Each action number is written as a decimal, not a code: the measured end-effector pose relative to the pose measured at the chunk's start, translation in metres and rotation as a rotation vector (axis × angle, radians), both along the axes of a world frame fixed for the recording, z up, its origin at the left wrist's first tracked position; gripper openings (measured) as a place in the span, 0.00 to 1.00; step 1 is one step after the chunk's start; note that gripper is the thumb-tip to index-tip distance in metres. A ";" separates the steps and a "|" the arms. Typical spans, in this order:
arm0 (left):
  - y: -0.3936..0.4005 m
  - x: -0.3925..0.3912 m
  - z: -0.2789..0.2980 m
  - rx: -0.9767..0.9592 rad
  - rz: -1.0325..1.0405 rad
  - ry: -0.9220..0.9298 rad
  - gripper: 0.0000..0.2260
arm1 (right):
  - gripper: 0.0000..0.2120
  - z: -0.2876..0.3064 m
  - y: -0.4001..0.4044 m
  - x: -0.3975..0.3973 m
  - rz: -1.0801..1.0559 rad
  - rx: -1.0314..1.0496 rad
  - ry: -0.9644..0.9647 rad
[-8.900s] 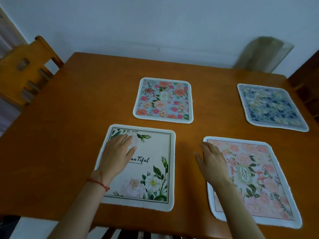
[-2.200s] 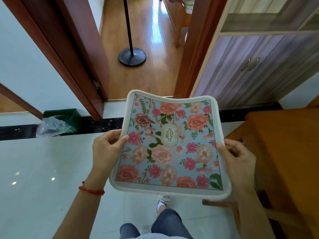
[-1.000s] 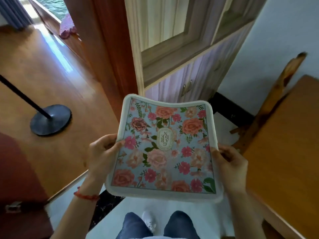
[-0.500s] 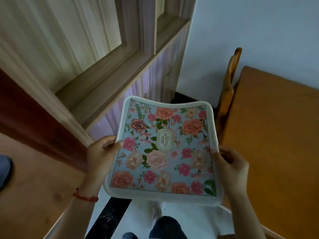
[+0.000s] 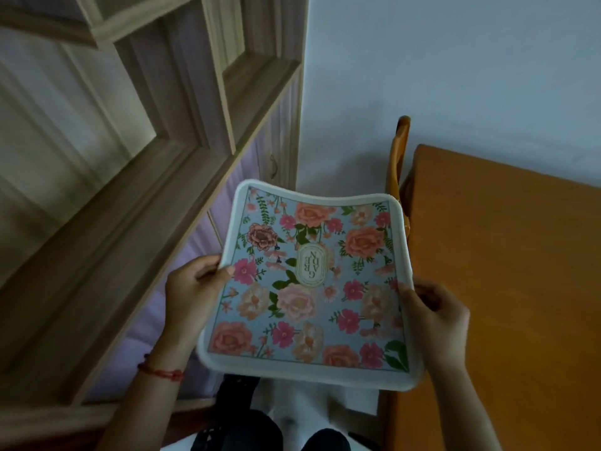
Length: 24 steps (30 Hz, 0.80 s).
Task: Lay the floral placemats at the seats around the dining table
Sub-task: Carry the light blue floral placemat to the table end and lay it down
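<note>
I hold a light blue floral placemat (image 5: 312,284) with a white border flat in front of me, above the floor. My left hand (image 5: 192,288) grips its left edge and my right hand (image 5: 434,315) grips its right edge, thumbs on top. The mat sags slightly in the middle. The wooden dining table (image 5: 507,271) lies to the right, its bare top reaching just beside my right hand. No other placemat shows on the visible part of the table.
A wooden chair back (image 5: 398,157) stands at the table's far left edge, against the white wall (image 5: 455,66). A tall wooden cabinet with shelves (image 5: 130,164) fills the left side. My legs and the pale floor (image 5: 292,415) are below the mat.
My view has swung right: the doorway and floor lamp are gone, and the cabinet, chair and table have come closer. The mat stays held in both hands.
</note>
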<state>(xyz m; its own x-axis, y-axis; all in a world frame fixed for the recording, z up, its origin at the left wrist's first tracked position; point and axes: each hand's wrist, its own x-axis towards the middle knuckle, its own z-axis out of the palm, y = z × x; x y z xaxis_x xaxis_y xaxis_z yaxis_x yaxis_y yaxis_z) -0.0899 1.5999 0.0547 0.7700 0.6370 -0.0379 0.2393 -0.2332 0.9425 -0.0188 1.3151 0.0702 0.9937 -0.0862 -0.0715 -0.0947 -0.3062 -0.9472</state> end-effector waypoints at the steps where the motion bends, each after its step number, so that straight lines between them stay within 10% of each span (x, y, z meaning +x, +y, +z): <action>1: 0.005 0.012 -0.001 0.005 -0.013 0.004 0.05 | 0.03 -0.001 0.003 0.008 -0.014 -0.006 -0.002; 24: 0.021 0.241 0.012 -0.032 -0.205 -0.061 0.06 | 0.03 0.000 0.016 0.181 -0.216 0.057 -0.052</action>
<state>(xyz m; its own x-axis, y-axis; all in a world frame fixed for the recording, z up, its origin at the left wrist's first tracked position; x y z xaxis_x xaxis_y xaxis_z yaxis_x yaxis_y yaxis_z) 0.1507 1.6206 0.0666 0.8848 0.4659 -0.0052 0.1325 -0.2409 0.9614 0.1623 1.3307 0.0704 0.9552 -0.2943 -0.0312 -0.1024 -0.2298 -0.9678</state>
